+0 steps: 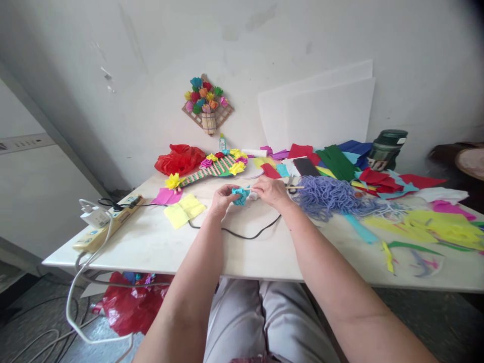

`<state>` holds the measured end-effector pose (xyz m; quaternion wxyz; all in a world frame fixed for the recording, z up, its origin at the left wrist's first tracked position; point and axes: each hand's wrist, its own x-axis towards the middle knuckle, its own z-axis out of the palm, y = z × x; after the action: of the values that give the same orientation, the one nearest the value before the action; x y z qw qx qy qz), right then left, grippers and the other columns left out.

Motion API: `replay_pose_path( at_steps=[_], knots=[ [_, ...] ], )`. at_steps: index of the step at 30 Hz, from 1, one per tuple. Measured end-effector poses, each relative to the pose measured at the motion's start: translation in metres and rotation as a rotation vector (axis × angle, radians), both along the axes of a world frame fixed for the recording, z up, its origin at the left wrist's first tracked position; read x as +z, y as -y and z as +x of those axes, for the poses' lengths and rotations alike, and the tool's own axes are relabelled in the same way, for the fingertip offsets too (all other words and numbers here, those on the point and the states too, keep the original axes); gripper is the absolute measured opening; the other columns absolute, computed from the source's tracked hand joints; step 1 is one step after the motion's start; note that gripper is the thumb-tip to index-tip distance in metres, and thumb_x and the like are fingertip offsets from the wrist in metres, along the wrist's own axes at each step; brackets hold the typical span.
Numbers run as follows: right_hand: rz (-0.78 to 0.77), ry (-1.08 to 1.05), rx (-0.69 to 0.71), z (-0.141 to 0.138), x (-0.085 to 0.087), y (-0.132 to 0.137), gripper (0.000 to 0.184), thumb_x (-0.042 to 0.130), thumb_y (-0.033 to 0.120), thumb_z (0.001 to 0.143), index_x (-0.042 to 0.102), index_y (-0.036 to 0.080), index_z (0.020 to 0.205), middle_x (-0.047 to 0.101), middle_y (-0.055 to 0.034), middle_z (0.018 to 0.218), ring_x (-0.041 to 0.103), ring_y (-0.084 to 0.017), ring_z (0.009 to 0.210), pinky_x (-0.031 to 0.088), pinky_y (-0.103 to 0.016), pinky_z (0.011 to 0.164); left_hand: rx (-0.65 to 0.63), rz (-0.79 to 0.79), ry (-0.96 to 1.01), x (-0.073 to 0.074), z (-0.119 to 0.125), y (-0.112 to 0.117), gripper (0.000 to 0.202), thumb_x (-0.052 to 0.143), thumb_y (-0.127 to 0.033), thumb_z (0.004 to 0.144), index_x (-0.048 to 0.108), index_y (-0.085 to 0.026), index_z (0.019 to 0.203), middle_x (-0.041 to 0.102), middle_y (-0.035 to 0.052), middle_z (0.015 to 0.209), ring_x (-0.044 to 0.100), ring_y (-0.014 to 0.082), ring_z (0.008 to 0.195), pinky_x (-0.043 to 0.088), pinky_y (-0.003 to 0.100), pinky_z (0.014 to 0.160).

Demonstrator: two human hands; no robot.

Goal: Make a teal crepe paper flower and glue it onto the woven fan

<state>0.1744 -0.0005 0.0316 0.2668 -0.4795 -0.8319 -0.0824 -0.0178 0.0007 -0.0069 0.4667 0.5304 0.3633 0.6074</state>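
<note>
Now the left hand (223,197) pinches the small turquoise crepe-paper piece (240,196) at frame centre, above the white table (242,247); the right hand (269,191) grips a thin wooden stick (293,188). Tight, even rolling seems best.

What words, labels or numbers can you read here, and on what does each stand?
Nothing is readable.
The power strip: markings too small.
The glue bottle: label blurred.
The dark green jar: label blurred.
The blue paper in the left hand, the stick in the right hand: no print shows.
</note>
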Motion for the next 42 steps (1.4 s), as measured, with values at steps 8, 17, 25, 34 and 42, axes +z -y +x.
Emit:
replay_pose_path(
  at_steps=[8,17,25,34,42],
  knots=[
    [0.051,-0.132,0.032,0.012,-0.007,-0.012,0.019,0.059,0.031,0.085,0.076,0.023,0.088,0.071,-0.0035,0.092,0.062,-0.017,0.082,0.04,-0.026,0.066,0.009,-0.027,0.061,0.0,-0.002,-0.002,0.038,0.082,-0.023,0.048,0.067,-0.015,0.082,0.067,0.0004,0.068,0.059,0.0131,0.059,0.047,0.028,0.06],
    [-0.007,-0.264,-0.229,0.029,-0.006,-0.017,0.019,0.058,0.03,0.083,0.075,0.023,0.083,0.071,-0.0055,0.092,0.063,-0.018,0.081,0.043,-0.028,0.066,0.059,-0.076,0.168,0.003,-0.003,-0.002,0.041,0.082,-0.021,0.043,0.065,-0.016,0.08,0.066,-0.0016,0.067,0.059,0.0111,0.056,0.045,0.024,0.054],
    [-0.384,-0.144,-0.665,0.043,-0.024,-0.03,0.028,0.051,0.02,0.083,0.075,0.019,0.098,0.07,-0.013,0.109,0.064,-0.025,0.102,0.047,-0.031,0.077,-0.003,-0.07,0.211,0.002,-0.003,-0.003,0.041,0.082,-0.02,0.043,0.065,-0.016,0.08,0.068,-0.0003,0.075,0.061,0.0126,0.061,0.046,0.024,0.055],
    [-0.204,-0.033,-0.425,0.026,-0.016,-0.02,0.039,0.043,0.031,0.087,0.067,0.019,0.116,0.068,-0.0123,0.116,0.06,-0.025,0.109,0.044,-0.033,0.089,0.017,-0.007,0.14,0.003,-0.001,-0.002,0.039,0.083,-0.022,0.045,0.067,-0.015,0.08,0.067,0.0004,0.066,0.06,0.0132,0.057,0.046,0.026,0.055],
    [-0.38,0.09,-0.366,-0.002,-0.024,-0.013,0.054,0.055,0.023,0.075,0.056,0.016,0.128,0.063,-0.0178,0.12,0.057,-0.031,0.114,0.043,-0.038,0.091,0.042,0.061,0.038,0.004,0.002,0.0,0.034,0.083,-0.02,0.046,0.069,-0.015,0.077,0.066,0.0007,0.066,0.058,0.0128,0.058,0.045,0.026,0.056]
  ],
)
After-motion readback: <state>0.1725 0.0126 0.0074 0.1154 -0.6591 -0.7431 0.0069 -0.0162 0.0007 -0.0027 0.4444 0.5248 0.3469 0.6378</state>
